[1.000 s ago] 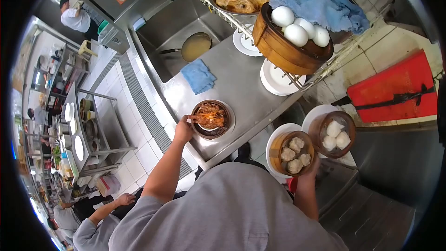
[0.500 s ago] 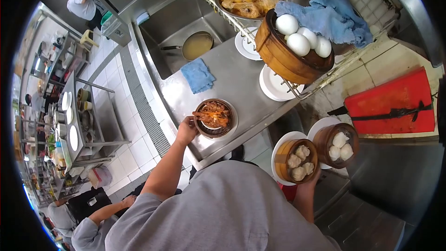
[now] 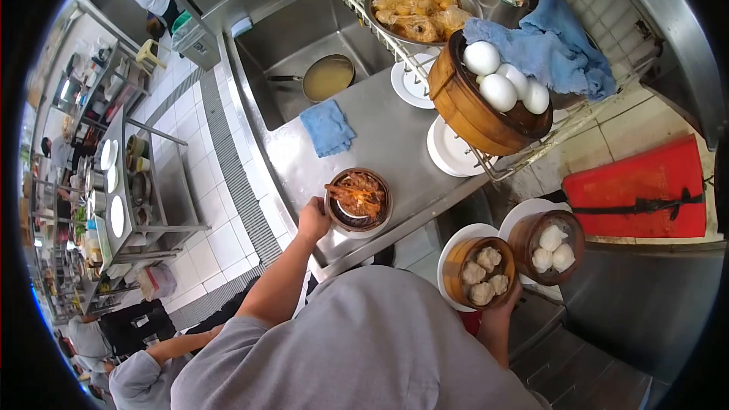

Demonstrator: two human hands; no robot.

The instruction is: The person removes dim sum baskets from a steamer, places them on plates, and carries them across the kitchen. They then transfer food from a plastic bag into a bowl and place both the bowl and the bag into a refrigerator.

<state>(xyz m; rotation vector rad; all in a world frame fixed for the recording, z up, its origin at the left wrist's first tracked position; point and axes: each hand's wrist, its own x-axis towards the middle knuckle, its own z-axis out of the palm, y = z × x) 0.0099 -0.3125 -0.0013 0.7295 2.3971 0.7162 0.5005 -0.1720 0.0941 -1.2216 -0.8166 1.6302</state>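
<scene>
- Left hand (image 3: 314, 220) and dark basket (image 3: 357, 222) sit a little further right in view than half a second ago; the sink and cloth (image 3: 327, 128) shift too, so part of that is the camera tipping.
- Fingers of the left hand curl at the dark basket's near-left rim; whether they also pinch the lower plate (image 3: 377, 228) beneath it, I cannot tell.
- Dark basket and lower plate are by the corner of the steel counter (image 3: 380, 121), with reddish-brown food poking over the rim beside the fingers.
- Right hand (image 3: 507, 305) bears the load away from the counter: near plate (image 3: 456, 241) under the dumpling basket (image 3: 454, 267), far plate (image 3: 524, 209) under the bun basket (image 3: 522, 244). Its fingers are mostly hidden, so I cannot tell how they divide the two plates.
- Good handling, I judge, means keeping both right-hand plates level, as either basket could slide on smooth china.
- Gripping plate and basket together on the left looks safer than pulling the rim alone.
- Fingertips are best kept low, clear of the food.
</scene>
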